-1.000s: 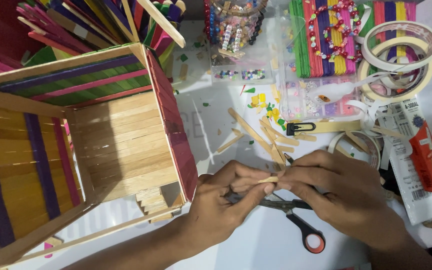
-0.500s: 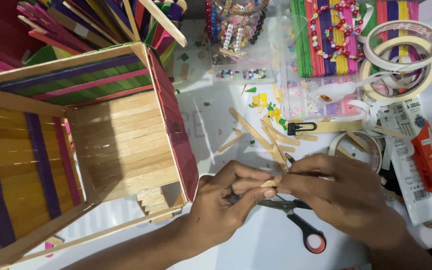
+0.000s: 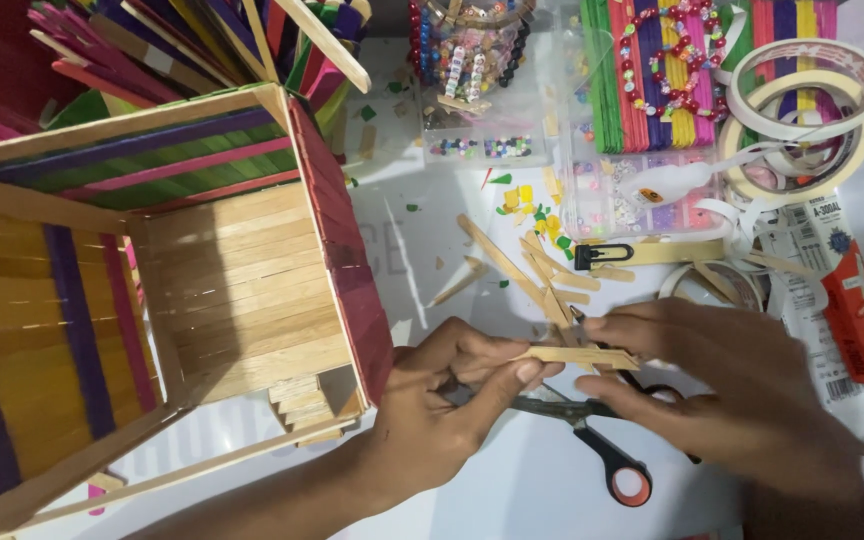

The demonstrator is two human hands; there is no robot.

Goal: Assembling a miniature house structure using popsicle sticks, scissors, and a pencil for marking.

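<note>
Bright, even overhead light floods the white table (image 3: 452, 260), shadow pooling inside the stick box (image 3: 152, 300) at nine o'clock, with slight softness toward the frame's corners.

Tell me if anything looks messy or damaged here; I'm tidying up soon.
Small yellow and green cut scraps lie strewn over the white table, beside loose plain wooden craft sticks lying crisscross. Black scissors with orange-lined handles lie half under both hands. The open-topped wooden craft-stick box looks undamaged.

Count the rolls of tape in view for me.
3: two cream rolls stacked at the top right, and one roll lying flat just above the right hand. More may be hidden under the clutter.
</note>
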